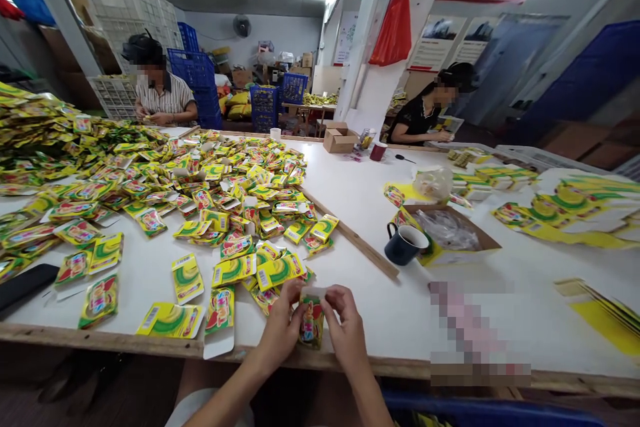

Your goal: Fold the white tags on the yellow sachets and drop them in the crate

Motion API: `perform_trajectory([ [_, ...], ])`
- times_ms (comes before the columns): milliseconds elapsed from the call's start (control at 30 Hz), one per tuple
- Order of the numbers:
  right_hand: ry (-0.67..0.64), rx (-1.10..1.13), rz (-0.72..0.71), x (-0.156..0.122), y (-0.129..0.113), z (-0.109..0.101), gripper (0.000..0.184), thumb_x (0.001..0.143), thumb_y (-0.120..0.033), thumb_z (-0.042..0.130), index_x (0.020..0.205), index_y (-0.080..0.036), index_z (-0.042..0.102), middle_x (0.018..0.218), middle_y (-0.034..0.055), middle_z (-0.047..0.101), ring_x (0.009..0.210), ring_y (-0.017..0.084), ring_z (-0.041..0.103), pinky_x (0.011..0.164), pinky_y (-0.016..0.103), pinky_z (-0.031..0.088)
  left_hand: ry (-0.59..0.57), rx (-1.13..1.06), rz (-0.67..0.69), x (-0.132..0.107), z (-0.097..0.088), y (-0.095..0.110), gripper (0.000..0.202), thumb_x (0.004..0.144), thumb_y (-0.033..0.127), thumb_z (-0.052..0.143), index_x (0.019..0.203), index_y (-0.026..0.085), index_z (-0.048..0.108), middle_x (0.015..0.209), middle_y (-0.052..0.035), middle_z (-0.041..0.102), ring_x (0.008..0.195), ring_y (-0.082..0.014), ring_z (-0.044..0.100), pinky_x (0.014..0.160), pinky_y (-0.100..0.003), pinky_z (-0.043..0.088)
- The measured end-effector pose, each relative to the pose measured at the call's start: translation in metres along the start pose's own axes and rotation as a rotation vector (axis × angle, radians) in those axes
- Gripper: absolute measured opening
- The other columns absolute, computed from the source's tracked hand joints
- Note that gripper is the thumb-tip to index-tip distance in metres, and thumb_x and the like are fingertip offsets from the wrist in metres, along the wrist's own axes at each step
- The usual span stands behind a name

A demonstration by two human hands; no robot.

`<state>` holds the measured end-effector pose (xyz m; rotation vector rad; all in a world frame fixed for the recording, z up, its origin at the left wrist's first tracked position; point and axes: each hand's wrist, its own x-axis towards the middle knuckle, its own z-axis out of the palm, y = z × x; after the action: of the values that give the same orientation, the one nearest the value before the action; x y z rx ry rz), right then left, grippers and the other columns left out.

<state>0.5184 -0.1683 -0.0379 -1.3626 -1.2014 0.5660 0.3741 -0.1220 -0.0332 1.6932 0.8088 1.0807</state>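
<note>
My left hand (281, 328) and my right hand (345, 325) meet at the table's near edge, both pinched on one small yellow-green carton (311, 321) with a white flap at its top. Right behind them lie more flat cartons of the same kind (277, 271). A large heap of these cartons (210, 193) covers the left half of the white table (380, 310).
A dark mug (404, 244) stands beside an open cardboard tray (453, 230) holding clear bags. A wooden strip (353, 237) runs diagonally across the table. A black phone (25, 283) lies at left. Printed yellow sheets (565, 210) are spread at right. Two people sit at the far side.
</note>
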Motion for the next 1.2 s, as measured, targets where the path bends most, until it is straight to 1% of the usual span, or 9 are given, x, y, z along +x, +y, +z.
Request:
perform_trajectory([
  [67,-0.013,0.014,-0.011,-0.001,0.001,0.003,0.018,0.087,-0.033,0.056,0.097,-0.020,0.065,0.095,0.0066,0.070,0.090,0.021,0.067,0.081,0.033,0.055,-0.010,0.024,0.009,-0.001,0.000,0.001,0.024,0.088,0.016,0.048,0.108,0.021,0.060,0.110,-0.0084,0.066,0.106,-0.0218,0.060,0.095,-0.036,0.046],
  [200,-0.115,-0.008,-0.057,-0.006,-0.002,0.003,0.019,0.088,-0.033,0.056,0.095,-0.021,0.069,0.103,0.0080,0.069,0.099,0.023,0.064,0.085,0.034,0.053,-0.029,0.089,0.018,-0.002,-0.006,0.006,0.010,0.086,0.021,0.055,0.090,0.020,0.064,0.097,-0.0065,0.070,0.094,-0.0213,0.064,0.088,-0.033,0.048],
  [600,-0.085,-0.030,0.118,0.008,-0.015,0.006,0.028,0.082,-0.044,0.061,0.087,-0.017,0.068,0.082,0.0068,0.073,0.074,0.021,0.067,0.070,0.031,0.054,0.105,-0.073,-0.194,0.008,-0.002,0.000,0.020,0.083,0.035,0.061,0.080,0.015,0.066,0.075,-0.0040,0.068,0.070,-0.0175,0.062,0.068,-0.027,0.049],
  [733,-0.108,-0.001,0.128,0.003,-0.009,0.003,0.027,0.083,-0.044,0.061,0.086,-0.018,0.067,0.083,0.0070,0.072,0.078,0.022,0.067,0.073,0.032,0.054,0.067,-0.026,-0.110,0.003,-0.005,-0.003,0.017,0.086,0.031,0.058,0.083,0.016,0.067,0.080,-0.0045,0.069,0.076,-0.0182,0.063,0.071,-0.028,0.050],
  [933,-0.147,0.092,0.095,-0.011,-0.003,0.008,0.025,0.083,-0.040,0.061,0.095,-0.019,0.067,0.092,0.0081,0.073,0.086,0.024,0.068,0.076,0.034,0.056,-0.056,0.080,0.018,-0.011,-0.014,-0.003,0.016,0.087,0.024,0.058,0.100,0.020,0.067,0.098,-0.0072,0.069,0.093,-0.0205,0.064,0.081,-0.031,0.051],
  [1000,-0.099,-0.002,0.077,-0.013,-0.013,-0.007,0.024,0.083,-0.040,0.058,0.091,-0.020,0.068,0.090,0.0074,0.073,0.084,0.023,0.068,0.075,0.032,0.056,-0.070,0.196,0.079,-0.007,-0.019,0.000,0.019,0.089,0.024,0.056,0.105,0.021,0.065,0.105,-0.0084,0.067,0.101,-0.0219,0.061,0.088,-0.034,0.049],
  [1033,-0.066,-0.084,0.074,-0.014,-0.018,-0.023,0.024,0.083,-0.041,0.057,0.089,-0.021,0.068,0.089,0.0071,0.073,0.082,0.023,0.069,0.074,0.030,0.056,-0.064,0.284,0.111,-0.002,-0.022,0.001,0.021,0.088,0.024,0.057,0.109,0.021,0.063,0.111,-0.0093,0.065,0.107,-0.0232,0.058,0.093,-0.037,0.046],
  [1100,-0.021,-0.279,0.091,-0.020,-0.027,-0.071,0.026,0.082,-0.044,0.057,0.088,-0.022,0.070,0.089,0.0064,0.074,0.080,0.023,0.069,0.070,0.027,0.057,-0.025,0.507,0.136,0.010,-0.031,0.002,0.032,0.085,0.021,0.061,0.117,0.022,0.058,0.123,-0.0113,0.059,0.117,-0.0272,0.052,0.100,-0.044,0.040],
  [1200,-0.107,-0.549,0.168,-0.034,-0.027,-0.158,0.031,0.070,-0.050,0.067,0.089,-0.026,0.074,0.091,0.0047,0.076,0.079,0.026,0.072,0.063,0.026,0.058,-0.016,0.803,0.060,0.033,-0.045,-0.003,0.051,0.077,0.014,0.066,0.125,0.021,0.053,0.129,-0.0137,0.055,0.121,-0.0325,0.048,0.101,-0.051,0.035],
])
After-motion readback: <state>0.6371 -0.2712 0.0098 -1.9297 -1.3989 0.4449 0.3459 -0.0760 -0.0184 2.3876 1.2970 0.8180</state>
